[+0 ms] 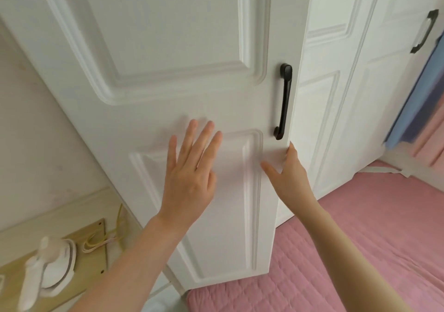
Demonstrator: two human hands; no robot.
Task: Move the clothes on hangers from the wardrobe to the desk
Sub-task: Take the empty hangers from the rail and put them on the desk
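Note:
A white panelled wardrobe door [168, 47] with a black bar handle [284, 100] stands partly swung out in front of me. My left hand [189, 181] lies flat against its lower panel, fingers straight and spread. My right hand [288, 174] grips the door's free edge just below the handle, thumb on the front face and fingers wrapped behind. The wardrobe's inside is hidden by the door. Blurred blue and pink fabric [418, 105] hangs at the far right; I cannot tell whether it is on hangers.
Further white wardrobe doors [336, 95] stand to the right, one with a black handle [424, 31]. A pink quilted bed [360, 239] lies below them. At lower left a wooden desk [91, 258] carries a white handheld appliance [48, 270] and cables.

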